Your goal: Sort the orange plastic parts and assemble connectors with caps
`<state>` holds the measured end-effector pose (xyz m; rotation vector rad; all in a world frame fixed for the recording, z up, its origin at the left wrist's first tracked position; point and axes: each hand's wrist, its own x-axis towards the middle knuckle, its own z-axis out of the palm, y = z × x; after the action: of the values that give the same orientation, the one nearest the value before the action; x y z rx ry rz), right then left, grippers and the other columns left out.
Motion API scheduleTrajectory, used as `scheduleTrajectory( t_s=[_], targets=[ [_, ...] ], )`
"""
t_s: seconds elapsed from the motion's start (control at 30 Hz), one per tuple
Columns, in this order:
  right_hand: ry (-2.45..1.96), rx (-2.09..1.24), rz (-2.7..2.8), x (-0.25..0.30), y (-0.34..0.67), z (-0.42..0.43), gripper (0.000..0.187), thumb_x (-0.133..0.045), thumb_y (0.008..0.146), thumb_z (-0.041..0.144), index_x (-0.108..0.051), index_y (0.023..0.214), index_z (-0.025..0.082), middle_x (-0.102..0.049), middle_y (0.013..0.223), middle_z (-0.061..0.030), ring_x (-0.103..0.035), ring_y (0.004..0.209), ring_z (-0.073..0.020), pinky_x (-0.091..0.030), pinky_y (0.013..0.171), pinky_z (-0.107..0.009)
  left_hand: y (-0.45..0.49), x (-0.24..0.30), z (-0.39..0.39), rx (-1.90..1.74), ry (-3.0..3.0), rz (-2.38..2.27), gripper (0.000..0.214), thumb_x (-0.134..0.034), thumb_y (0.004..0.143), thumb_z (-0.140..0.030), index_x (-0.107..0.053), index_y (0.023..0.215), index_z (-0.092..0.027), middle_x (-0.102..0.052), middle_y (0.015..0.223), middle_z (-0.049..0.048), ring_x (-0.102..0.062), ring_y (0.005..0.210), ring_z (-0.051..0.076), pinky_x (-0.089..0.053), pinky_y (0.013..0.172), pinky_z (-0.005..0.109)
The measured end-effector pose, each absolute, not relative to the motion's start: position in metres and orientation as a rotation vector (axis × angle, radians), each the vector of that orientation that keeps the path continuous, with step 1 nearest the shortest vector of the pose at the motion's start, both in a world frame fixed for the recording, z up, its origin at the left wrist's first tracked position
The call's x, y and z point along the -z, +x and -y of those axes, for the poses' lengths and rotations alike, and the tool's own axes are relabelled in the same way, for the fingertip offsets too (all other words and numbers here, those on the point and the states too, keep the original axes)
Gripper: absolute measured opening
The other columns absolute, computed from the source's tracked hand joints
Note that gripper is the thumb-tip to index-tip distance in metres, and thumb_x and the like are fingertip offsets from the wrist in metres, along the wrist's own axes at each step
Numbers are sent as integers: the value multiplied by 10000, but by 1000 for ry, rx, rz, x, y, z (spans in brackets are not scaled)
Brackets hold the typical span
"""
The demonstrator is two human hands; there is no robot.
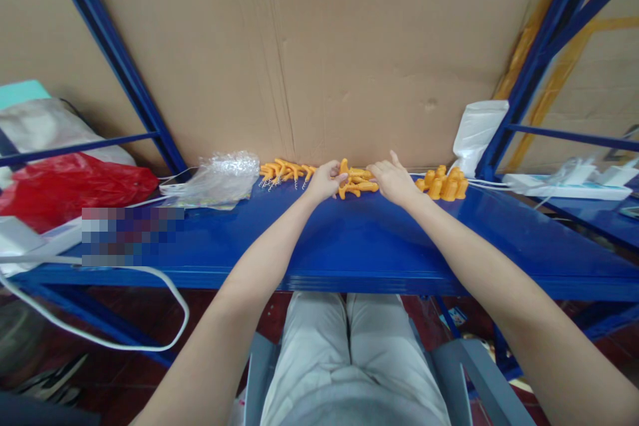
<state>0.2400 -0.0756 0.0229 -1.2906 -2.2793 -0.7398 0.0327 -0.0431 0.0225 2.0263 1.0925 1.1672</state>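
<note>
Around the middle of the blue shelf, several orange T-shaped corkscrews [358,188] lie close together between my hands. With fingers curled, my left hand [325,181] is at the handle end of this group and seems to pinch one orange handle [343,166]. My right hand [393,180] rests at the other end, fingers stretched and thumb raised, its fingertips touching or just beside the orange ends. Left of my left hand is a pile of orange-handled corkscrews [284,170] with bare metal spirals. Several orange caps [449,184] stand upright to the right of my right hand.
A clear plastic bag [219,176] lies on the left of the shelf [349,246], near a red bag [80,181]. A cardboard sheet [359,60] closes the back. At right are a white pouch [478,133] and a power strip [564,188]. A white cable [174,293] loops over the front edge.
</note>
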Motion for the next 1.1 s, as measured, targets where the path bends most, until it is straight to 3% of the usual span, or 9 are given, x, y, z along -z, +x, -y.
scheduleTrajectory(
  t_s=[0.2, 0.3, 0.43, 0.57, 0.7, 0.9, 1.1],
  targets=[
    [-1303, 610, 2311, -23, 241, 76, 237, -523, 885, 182, -647, 1086, 167, -717, 1069, -145, -635, 1050, -304, -331, 1093, -571, 30, -24, 48, -1269, 2273, -1145, 90, -643, 831, -81, -630, 887, -150, -731, 872, 55, -701, 791, 169, -543, 770, 284],
    [-1334, 413, 2328, -21, 246, 72, 214, -601, 814, 234, -637, 1021, 193, -731, 971, -95, -666, 895, -262, -482, 893, -427, 29, -22, 54, -1218, 2493, -1144, 90, -636, 840, -116, -650, 911, -168, -707, 788, 27, -693, 769, 182, -518, 752, 279],
    [-1416, 268, 2304, -21, 251, 72, 225, -600, 770, 223, -661, 984, 195, -743, 884, -55, -661, 730, -205, -466, 660, -286, 33, -22, 64, -1241, 2650, -1015, 161, -574, 878, -123, -654, 1003, -185, -716, 854, 30, -684, 793, 170, -494, 740, 256],
    [-1618, 397, 2296, -29, 243, 82, 198, -541, 851, 250, -725, 900, 199, -764, 859, -91, -705, 776, -242, -462, 662, -296, 36, -22, 64, -1277, 2641, -1000, 161, -581, 882, -141, -652, 1021, -183, -701, 811, 20, -668, 746, 156, -484, 710, 241],
    [-1837, 592, 2194, -38, 233, 92, 278, -504, 901, 276, -749, 1008, 196, -774, 939, -135, -723, 914, -286, -478, 734, -315, 38, -21, 57, -1356, 2542, -1003, 148, -615, 874, -161, -650, 1015, -186, -686, 751, -3, -658, 688, 136, -482, 670, 226],
    [-1917, 715, 2150, -42, 230, 95, 318, -466, 928, 233, -705, 1115, 140, -758, 990, -190, -712, 981, -301, -467, 757, -316, 44, -22, 53, -1383, 2153, -925, 79, -624, 859, -119, -613, 921, -167, -725, 830, 22, -713, 761, 135, -544, 708, 225],
    [-1923, 766, 2137, -43, 224, 101, 278, -453, 941, 158, -662, 1121, 120, -745, 992, -200, -699, 989, -275, -441, 732, -290, 44, -30, 62, -1171, 1725, -892, 120, -667, 881, -184, -555, 857, -146, -657, 615, -19, -657, 522, 106, -550, 571, 213]
  ],
)
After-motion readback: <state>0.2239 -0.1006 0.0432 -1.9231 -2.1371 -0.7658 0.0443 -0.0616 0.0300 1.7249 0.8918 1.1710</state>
